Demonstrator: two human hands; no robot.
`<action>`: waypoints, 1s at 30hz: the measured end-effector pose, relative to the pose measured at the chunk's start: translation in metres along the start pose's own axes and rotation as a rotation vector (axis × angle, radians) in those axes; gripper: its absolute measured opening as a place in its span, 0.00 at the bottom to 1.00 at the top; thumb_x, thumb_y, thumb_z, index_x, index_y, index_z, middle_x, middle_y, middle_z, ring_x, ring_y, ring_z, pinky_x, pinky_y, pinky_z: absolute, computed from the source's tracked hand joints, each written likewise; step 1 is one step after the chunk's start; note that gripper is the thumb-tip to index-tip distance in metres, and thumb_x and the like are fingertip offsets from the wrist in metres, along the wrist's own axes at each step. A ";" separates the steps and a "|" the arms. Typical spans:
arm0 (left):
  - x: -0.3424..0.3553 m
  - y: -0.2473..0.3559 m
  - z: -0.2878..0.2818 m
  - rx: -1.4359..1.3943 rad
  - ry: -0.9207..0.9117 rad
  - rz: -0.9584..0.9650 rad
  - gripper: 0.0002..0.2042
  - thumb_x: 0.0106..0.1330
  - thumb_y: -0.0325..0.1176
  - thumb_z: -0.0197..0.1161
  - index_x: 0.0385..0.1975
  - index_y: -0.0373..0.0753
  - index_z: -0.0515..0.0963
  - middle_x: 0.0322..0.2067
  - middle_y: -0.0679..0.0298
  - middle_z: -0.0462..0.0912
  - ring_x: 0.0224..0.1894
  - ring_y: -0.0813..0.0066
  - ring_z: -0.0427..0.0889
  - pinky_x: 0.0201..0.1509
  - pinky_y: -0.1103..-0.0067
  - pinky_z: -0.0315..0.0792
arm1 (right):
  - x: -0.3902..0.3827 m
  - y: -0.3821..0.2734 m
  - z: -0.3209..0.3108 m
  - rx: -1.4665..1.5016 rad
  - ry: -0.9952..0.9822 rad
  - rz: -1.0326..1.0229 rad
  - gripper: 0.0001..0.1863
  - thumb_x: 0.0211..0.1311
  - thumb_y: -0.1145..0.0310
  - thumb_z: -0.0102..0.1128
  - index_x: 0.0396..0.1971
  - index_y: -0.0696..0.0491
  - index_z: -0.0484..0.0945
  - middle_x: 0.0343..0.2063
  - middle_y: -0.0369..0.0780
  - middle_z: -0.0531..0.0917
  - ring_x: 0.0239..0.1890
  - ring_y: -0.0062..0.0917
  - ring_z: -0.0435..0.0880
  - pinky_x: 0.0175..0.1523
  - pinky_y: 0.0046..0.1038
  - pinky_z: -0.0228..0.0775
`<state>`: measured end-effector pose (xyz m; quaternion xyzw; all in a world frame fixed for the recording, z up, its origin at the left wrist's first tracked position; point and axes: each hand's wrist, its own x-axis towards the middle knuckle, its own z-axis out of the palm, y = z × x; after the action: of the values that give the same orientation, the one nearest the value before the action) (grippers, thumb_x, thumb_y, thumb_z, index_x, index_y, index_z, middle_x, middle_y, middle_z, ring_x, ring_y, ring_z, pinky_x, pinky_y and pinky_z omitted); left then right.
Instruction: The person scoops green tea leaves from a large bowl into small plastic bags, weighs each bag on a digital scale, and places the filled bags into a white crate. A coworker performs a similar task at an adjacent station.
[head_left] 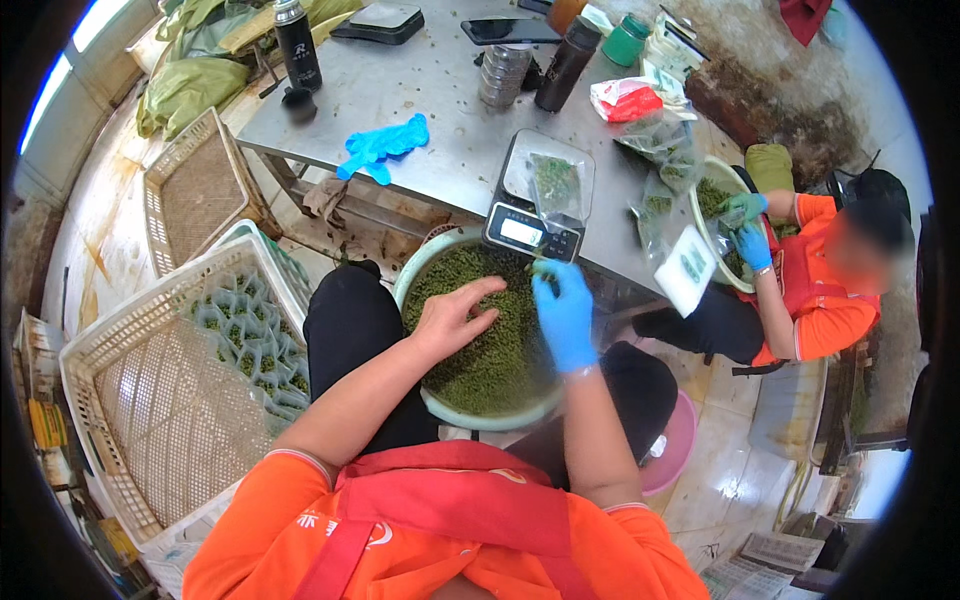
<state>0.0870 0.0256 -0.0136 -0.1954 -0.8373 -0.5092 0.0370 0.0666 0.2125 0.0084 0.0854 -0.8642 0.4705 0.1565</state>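
Note:
My bare left hand (455,318) lies over the small green berries (480,370) that fill a pale green basin (411,275) between my knees. Its fingers are spread and hold nothing. My right hand (565,318), in a blue glove, is at the basin's far right side, just below the scale. Its fingertips are pinched around a few green berries. On the digital scale (516,165), at the table's edge, rests a clear plastic bag (556,187) with some green berries inside.
A metal table (440,90) carries a blue glove (384,147), a black flask (568,65), a plastic jar (504,75) and filled bags (665,150). At left, a plastic crate (110,420) holds several filled bags (250,335). A gloved co-worker (815,275) sits at right beside another basin (735,175).

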 end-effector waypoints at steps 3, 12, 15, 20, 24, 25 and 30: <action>0.000 -0.003 0.006 -0.258 -0.081 -0.046 0.26 0.54 0.31 0.64 0.55 0.45 0.67 0.49 0.61 0.76 0.28 0.76 0.80 0.33 0.78 0.74 | -0.031 -0.006 0.006 0.335 -0.226 0.444 0.10 0.57 0.71 0.58 0.39 0.56 0.76 0.21 0.37 0.78 0.18 0.17 0.76 0.24 0.22 0.69; -0.003 -0.012 0.006 -0.632 -0.317 -0.462 0.14 0.62 0.30 0.59 0.44 0.28 0.73 0.25 0.63 0.80 0.24 0.82 0.78 0.27 0.86 0.73 | -0.042 0.000 0.014 0.504 -0.172 0.543 0.09 0.58 0.70 0.58 0.36 0.58 0.75 0.19 0.35 0.77 0.16 0.16 0.74 0.21 0.18 0.66; -0.002 -0.011 0.003 -0.529 -0.297 -0.495 0.11 0.59 0.30 0.61 0.38 0.32 0.75 0.22 0.64 0.80 0.22 0.84 0.77 0.25 0.85 0.72 | -0.043 -0.006 0.014 0.606 -0.188 0.631 0.07 0.59 0.71 0.57 0.34 0.58 0.74 0.19 0.37 0.78 0.16 0.17 0.75 0.20 0.18 0.67; -0.007 -0.009 0.000 0.001 -0.140 -0.209 0.08 0.50 0.34 0.64 0.29 0.39 0.78 0.18 0.65 0.78 0.19 0.79 0.77 0.24 0.80 0.71 | -0.046 -0.003 0.005 0.712 -0.367 0.742 0.05 0.58 0.72 0.56 0.30 0.58 0.74 0.19 0.39 0.79 0.15 0.19 0.75 0.19 0.18 0.65; -0.008 -0.007 0.003 0.061 -0.076 -0.100 0.08 0.48 0.36 0.64 0.27 0.42 0.79 0.15 0.65 0.77 0.18 0.73 0.77 0.25 0.78 0.72 | -0.047 -0.002 0.000 0.657 -0.319 0.762 0.05 0.58 0.71 0.56 0.30 0.58 0.75 0.18 0.38 0.79 0.14 0.18 0.74 0.18 0.19 0.65; -0.008 -0.008 0.002 0.089 -0.077 -0.137 0.08 0.48 0.36 0.64 0.27 0.42 0.79 0.15 0.64 0.77 0.18 0.73 0.78 0.25 0.78 0.72 | -0.048 -0.001 -0.001 0.621 -0.279 0.745 0.06 0.58 0.71 0.56 0.30 0.58 0.76 0.18 0.38 0.79 0.14 0.18 0.74 0.18 0.19 0.65; -0.005 -0.017 -0.008 0.120 -0.229 -0.122 0.10 0.53 0.41 0.64 0.32 0.44 0.80 0.19 0.63 0.80 0.22 0.68 0.80 0.27 0.77 0.73 | -0.039 0.018 -0.015 0.196 -0.224 0.484 0.12 0.57 0.67 0.58 0.39 0.57 0.77 0.22 0.40 0.80 0.19 0.21 0.77 0.25 0.23 0.69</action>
<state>0.0843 0.0110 -0.0251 -0.1984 -0.8754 -0.4338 -0.0784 0.1007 0.2345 -0.0122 -0.0572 -0.8217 0.5631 -0.0660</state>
